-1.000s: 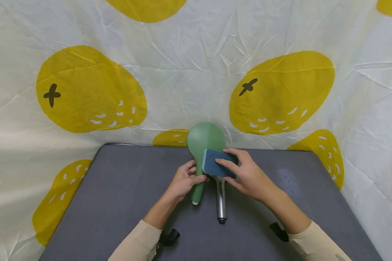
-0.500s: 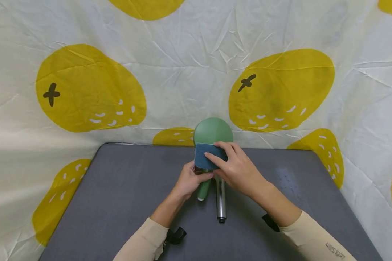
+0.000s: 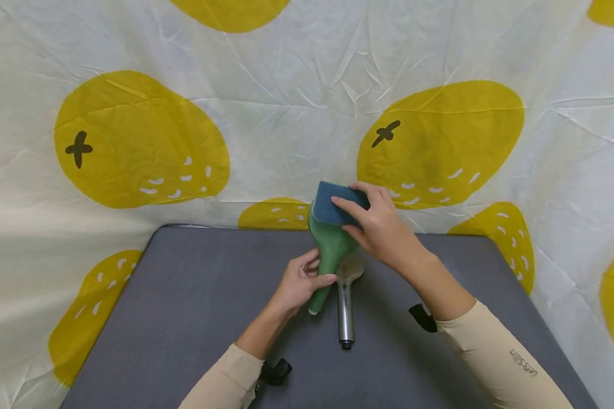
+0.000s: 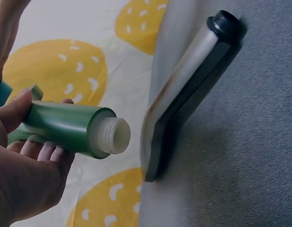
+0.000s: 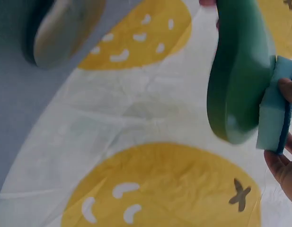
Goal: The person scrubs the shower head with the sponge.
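My left hand grips a green shower head by its handle, raised above the table with the head end upward. In the left wrist view the handle's white threaded end points out past my fingers. My right hand pinches a blue sponge by its edges. Against the broad head of the green shower head, the sponge's pale side lies in the right wrist view. Below them a silver shower head lies on the table, its black threaded end toward me.
A grey table spans the lower view. Behind it hangs a white cloth printed with large yellow fruit, meeting the table's back edge. Black straps sit by both wrists.
The right hand has slid the sponge from the green shower head's neck up onto its head. The left hand has shifted slightly right with the shower head. The silver one stays put.
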`<state>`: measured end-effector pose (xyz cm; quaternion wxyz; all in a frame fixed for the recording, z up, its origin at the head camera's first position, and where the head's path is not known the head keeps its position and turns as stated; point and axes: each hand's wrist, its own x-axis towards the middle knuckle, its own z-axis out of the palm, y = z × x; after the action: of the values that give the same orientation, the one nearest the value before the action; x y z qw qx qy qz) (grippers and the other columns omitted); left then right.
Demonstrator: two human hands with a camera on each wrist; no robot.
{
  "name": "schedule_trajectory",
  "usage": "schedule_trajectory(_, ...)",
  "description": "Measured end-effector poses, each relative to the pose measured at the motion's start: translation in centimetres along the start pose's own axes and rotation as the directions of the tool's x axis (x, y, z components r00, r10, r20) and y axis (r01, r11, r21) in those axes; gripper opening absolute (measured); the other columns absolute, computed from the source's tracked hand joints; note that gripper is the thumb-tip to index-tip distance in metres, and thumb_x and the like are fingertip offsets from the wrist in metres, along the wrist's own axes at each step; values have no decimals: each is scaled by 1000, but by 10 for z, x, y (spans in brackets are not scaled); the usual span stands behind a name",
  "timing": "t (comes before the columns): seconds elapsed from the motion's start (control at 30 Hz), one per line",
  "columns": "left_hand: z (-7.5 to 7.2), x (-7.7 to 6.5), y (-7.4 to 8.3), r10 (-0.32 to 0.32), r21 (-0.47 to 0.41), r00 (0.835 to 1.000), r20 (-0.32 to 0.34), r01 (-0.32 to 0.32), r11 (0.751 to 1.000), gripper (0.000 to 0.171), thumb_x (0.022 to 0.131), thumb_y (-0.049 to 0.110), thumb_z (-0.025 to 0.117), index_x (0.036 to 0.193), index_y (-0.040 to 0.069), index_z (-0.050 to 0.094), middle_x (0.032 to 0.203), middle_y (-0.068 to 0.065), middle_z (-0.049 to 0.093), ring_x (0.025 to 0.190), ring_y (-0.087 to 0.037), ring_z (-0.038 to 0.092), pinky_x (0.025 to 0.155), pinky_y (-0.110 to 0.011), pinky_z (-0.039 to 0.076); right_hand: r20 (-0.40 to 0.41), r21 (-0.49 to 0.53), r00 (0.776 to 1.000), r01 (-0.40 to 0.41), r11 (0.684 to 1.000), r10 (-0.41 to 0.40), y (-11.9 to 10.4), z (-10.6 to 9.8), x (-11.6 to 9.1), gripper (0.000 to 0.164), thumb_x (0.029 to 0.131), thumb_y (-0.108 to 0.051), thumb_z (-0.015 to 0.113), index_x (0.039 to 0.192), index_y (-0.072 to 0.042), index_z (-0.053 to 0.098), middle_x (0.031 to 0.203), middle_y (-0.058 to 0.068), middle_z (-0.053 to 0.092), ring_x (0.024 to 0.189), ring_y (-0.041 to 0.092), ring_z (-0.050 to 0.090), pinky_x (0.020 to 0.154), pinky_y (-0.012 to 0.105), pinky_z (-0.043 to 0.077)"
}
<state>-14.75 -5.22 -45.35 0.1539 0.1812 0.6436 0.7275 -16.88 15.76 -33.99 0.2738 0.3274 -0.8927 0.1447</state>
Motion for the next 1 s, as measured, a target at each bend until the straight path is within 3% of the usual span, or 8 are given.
schedule_trajectory(0.13, 0, -1, -2, 6, 19, 1000, 13, -7, 1000, 65, 92, -5, 73, 152, 5, 50, 134, -30, 64, 120, -54, 62, 90, -31, 61, 5, 21, 999, -42, 999, 42, 14, -7, 13, 55, 85, -11, 85, 137, -10, 66, 144, 30, 50, 129, 51, 47, 108, 64, 43)
schedule_trajectory(0.43, -4, -1, -5, 6, 86, 1000, 6, -7, 996, 68, 90, -4, 76, 152, 5, 50, 133, -25, 67, 114, -48, 67, 87, -32, 62, 19, 30, 998, -58, 998, 57, 27, -11, 26, 55, 86, -13, 85, 138, -8, 65, 143, 32, 50, 131, 50, 48, 110, 64, 41)
schedule_trajectory(0.73, -14, -3, -5, -3, 69, 1000, -10, 4, 998, 65, 92, -3, 74, 152, 4, 49, 127, -29, 68, 97, -36, 76, 85, -37, 64, 46, -1, 998, 49, 999, -49, 1, 20, 1, 57, 86, -18, 85, 140, -13, 65, 143, 27, 52, 125, 48, 52, 104, 59, 50)
schedule_trajectory(0.87, -13, -3, -6, -3, 48, 1000, -18, 4, 999, 56, 93, -1, 74, 145, 2, 55, 124, -34, 67, 87, -24, 75, 83, -37, 63, 35, -58, 995, 101, 993, -99, -13, 30, -11, 59, 83, -21, 88, 138, -14, 67, 141, 27, 54, 121, 47, 55, 102, 57, 52)
schedule_trajectory(1.0, -12, -4, -6, -13, 38, 998, -64, 16, 999, 47, 92, -1, 74, 137, -3, 59, 121, -33, 68, 84, -22, 74, 82, -39, 63, 51, -74, 993, 114, 991, -111, -28, 40, -27, 60, 83, -22, 88, 139, -15, 67, 142, 25, 54, 119, 45, 55, 99, 54, 55)
